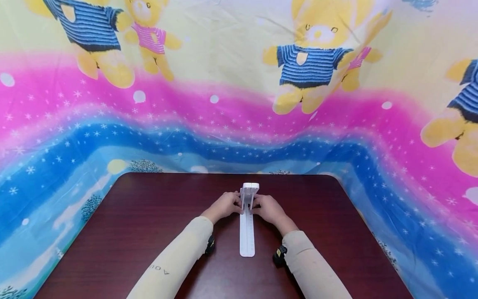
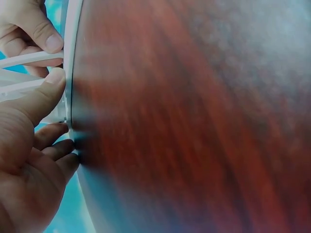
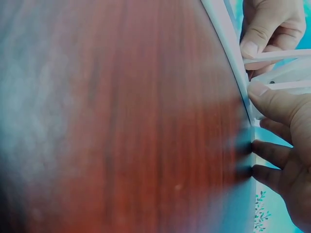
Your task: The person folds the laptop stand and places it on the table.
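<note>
A white folding stand (image 1: 247,236) stands on the dark red-brown table, its long flat base pointing toward me. From the base's far part rises an upright section with slim side arms and a thicker top. My left hand (image 1: 227,204) grips the lower part of the upright from the left. Opposite it, my right hand (image 1: 270,208) grips from the right. In the left wrist view, the left thumb lies against a white arm (image 2: 31,58) close to the base strip. The right wrist view has the right thumb at the same joint, beside the base strip (image 3: 227,41). Some fingertips are hidden behind the upright.
The table (image 1: 149,232) has rounded far corners. A patterned cloth (image 1: 224,112) with bears and snowflakes hangs behind it and down both sides. Dark wrist devices sit at the sleeve cuffs, near the tabletop.
</note>
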### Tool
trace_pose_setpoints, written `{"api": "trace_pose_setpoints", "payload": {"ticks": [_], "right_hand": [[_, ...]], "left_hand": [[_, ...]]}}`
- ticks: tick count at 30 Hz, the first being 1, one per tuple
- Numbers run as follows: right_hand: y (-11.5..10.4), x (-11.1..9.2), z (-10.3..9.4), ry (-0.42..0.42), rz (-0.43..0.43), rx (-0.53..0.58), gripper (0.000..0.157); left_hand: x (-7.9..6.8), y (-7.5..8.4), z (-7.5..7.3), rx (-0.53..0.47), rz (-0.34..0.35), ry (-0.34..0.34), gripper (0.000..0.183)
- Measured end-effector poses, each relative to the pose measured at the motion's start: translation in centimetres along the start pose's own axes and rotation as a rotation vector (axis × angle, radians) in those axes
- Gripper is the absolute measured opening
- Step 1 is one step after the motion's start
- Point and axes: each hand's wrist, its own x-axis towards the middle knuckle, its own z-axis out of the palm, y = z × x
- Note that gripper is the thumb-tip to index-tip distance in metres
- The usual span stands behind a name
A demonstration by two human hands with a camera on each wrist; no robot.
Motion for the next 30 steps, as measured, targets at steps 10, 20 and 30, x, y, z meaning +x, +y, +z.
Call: {"api": "trace_pose_setpoints", "payload": {"ticks": [10, 20, 30], "right_hand": [[0.0, 0.5, 0.2, 0.045, 0.04, 0.003, 0.013], [-0.4, 0.2, 0.2, 0.104, 0.063, -0.004, 0.013], [-1.0, 0.2, -0.5, 0.197, 0.144, -0.003, 0.014]], "left_hand": [[0.1, 0.4, -0.4, -0.004, -0.003, 0.002, 0.005], [0.2, 0.2, -0.3, -0.02, -0.051, 0.032, 0.016], [0.4, 0.9, -0.5, -0.026, -0.182, 0.17, 0.029]]}}
